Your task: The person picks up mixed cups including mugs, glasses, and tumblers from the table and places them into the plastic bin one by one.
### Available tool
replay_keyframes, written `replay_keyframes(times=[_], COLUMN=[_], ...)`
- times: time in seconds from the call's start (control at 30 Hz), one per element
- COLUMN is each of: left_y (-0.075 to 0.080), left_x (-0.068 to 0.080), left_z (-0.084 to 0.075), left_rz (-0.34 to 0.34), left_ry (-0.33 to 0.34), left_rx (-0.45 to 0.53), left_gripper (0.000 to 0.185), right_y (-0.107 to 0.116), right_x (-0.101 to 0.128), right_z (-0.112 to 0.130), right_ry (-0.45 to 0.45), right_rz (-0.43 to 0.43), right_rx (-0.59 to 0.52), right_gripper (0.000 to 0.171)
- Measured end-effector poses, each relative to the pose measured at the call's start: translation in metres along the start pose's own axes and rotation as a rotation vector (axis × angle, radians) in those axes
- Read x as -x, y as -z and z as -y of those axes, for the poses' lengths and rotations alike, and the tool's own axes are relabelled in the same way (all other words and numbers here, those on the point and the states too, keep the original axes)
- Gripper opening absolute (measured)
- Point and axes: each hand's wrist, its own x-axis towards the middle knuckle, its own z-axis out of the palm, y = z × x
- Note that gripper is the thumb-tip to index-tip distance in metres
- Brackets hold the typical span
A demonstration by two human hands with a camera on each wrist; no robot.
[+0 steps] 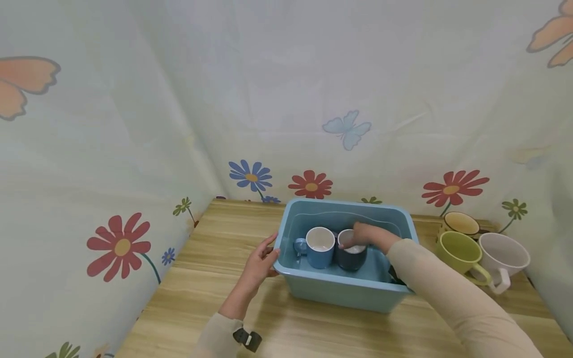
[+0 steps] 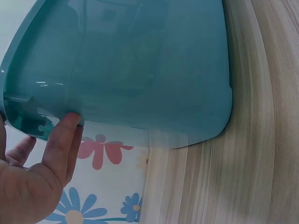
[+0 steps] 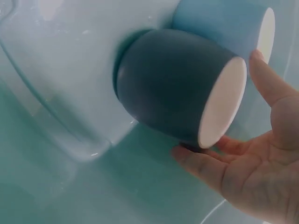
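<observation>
A blue plastic bin (image 1: 335,293) stands on the wooden table. At its left end my left hand (image 1: 257,263) holds the rim, thumb on top and fingers against the outer wall (image 2: 154,70). Inside stand two upright mugs with white interiors: a light blue mug (image 1: 319,253) with its handle to the left, and a dark blue-grey mug (image 1: 350,259) beside it. My right hand (image 1: 358,235) reaches over the dark mug (image 3: 173,84). Its fingers (image 3: 203,165) touch near that mug's rim, while the thumb is spread apart, close to the light blue mug's rim (image 3: 266,35).
Right of the bin, a green mug (image 1: 458,251), a white mug (image 1: 506,253) and a cream-yellow mug (image 1: 461,223) stand close together. Behind the table hangs a pale curtain (image 1: 277,99) printed with flowers and butterflies. Bare wood (image 1: 197,278) shows left of the bin.
</observation>
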Motion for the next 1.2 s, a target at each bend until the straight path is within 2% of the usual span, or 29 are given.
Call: replay_keyframes(times=[0.3,0.47,0.73,0.87,1.2], left_y=[0.0,-0.001,0.001,0.002,0.0], left_x=[-0.001,-0.001,0.001,0.002,0.001], left_z=[0.0,-0.001,0.0,0.0,-0.002], left_rz=[-0.002,0.006,0.001,-0.008,-0.001], left_ry=[-0.003,-0.004,0.002,0.006,0.002], left_rx=[0.009,0.008,0.004,0.003,0.001], left_gripper=[0.053,0.053,0.053,0.053,0.053], right_y=[0.019,0.033,0.051,0.058,0.077], right_x=[0.003,0.012,0.024,0.032,0.058], right_z=[-0.004,0.0,0.006,0.01,0.018], right_ry=[0.053,0.04,0.064,0.118,0.245], right_rz=[0.025,0.027,0.043,0.057,-0.086], right_rx=[0.074,0.046,0.01,0.007,-0.034], right_gripper=[0.055,0.048,0.049,0.051,0.045])
